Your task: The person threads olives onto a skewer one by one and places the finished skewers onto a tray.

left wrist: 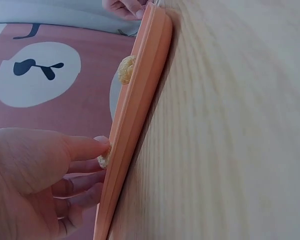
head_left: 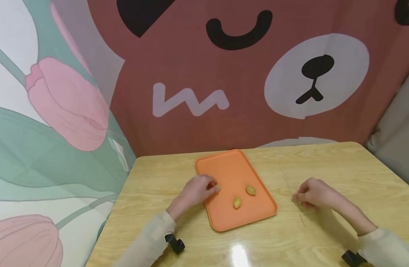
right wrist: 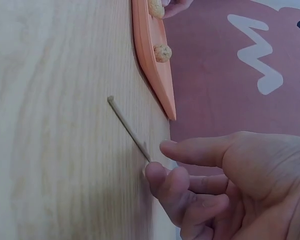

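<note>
My left hand (head_left: pixel 199 190) reaches over the left side of an orange tray (head_left: pixel 224 167). Its thumb and fingers pinch a small, wrinkled golden-brown lump (left wrist: pixel 104 157) just inside the rim. Two similar lumps lie apart on the tray, one nearer the front (head_left: pixel 237 203) and the other farther right (head_left: pixel 250 190). To the right of the tray, a thin wooden skewer (right wrist: pixel 127 126) lies along the tabletop. My right hand (head_left: pixel 316 193) is at the skewer's middle, thumb and forefinger apart, forefinger tip right at the stick. That fingertip hides part of it in the right wrist view.
The light wood table (head_left: pixel 164 170) ends at the back against a brown wall hanging (head_left: pixel 191 137) with a bear face. A tulip-patterned hanging (head_left: pixel 67 104) runs along the left. Both wrists carry small black devices (head_left: pixel 175 243) at the sleeve cuffs.
</note>
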`<state>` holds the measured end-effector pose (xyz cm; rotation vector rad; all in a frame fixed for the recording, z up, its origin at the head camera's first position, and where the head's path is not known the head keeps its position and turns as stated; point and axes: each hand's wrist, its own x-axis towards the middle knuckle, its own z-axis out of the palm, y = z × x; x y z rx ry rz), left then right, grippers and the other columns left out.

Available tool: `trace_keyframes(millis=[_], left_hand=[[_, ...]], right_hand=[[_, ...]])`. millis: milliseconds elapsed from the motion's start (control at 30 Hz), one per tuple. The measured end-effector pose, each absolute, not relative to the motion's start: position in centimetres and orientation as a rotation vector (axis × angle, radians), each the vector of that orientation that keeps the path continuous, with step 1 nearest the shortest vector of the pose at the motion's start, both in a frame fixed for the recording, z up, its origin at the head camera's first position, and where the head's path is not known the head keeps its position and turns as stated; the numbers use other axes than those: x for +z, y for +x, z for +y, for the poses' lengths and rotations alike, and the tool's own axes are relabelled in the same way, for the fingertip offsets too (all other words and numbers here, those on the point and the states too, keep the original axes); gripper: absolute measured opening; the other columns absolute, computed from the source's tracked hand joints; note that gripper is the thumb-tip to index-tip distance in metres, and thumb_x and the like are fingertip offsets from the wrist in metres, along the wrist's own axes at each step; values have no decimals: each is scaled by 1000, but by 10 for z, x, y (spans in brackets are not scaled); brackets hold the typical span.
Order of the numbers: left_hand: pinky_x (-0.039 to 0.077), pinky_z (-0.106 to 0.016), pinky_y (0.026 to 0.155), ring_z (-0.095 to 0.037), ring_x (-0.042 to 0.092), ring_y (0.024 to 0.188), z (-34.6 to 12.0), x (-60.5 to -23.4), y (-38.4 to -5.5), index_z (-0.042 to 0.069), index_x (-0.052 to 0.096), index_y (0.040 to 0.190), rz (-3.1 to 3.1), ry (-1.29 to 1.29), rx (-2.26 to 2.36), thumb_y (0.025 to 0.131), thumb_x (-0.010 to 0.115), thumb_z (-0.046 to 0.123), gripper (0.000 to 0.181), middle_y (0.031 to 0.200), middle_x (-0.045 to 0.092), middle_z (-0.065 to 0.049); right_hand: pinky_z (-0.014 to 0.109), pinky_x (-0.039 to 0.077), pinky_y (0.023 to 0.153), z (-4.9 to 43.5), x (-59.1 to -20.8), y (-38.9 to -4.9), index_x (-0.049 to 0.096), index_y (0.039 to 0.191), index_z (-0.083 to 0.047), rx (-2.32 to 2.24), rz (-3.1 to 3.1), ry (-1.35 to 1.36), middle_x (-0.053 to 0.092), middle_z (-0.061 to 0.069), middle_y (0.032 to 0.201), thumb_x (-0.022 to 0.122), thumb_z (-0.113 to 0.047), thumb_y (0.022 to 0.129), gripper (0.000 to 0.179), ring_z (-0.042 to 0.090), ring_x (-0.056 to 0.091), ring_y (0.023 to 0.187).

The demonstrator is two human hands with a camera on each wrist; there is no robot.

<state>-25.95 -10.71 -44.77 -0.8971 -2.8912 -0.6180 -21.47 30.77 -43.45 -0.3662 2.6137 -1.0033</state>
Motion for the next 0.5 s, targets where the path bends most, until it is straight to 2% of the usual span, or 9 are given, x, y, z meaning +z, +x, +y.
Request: trace_keyframes(millis=[233, 500], left_hand=[[47, -26, 64, -9, 54, 72, -108, -444, -258, 12, 77, 108, -2885, -907, -574, 99, 71, 30, 20, 87, 65, 4], [48, -27, 66, -11, 55, 74, -111, -453, -257, 10, 75, 112, -2872, -834, -645, 101, 68, 29, 24, 92, 65, 0]], right_hand=[[29, 44, 47, 305, -436, -214, 65, 80, -5, -999, 2588, -282, 60, 6, 59, 75, -27, 95, 29, 16, 51, 46], [29, 46, 45, 299, -444, -215, 66, 77, -7, -958, 2648, -258, 55, 3, 55, 77, -21, 93, 24, 13, 48, 45]])
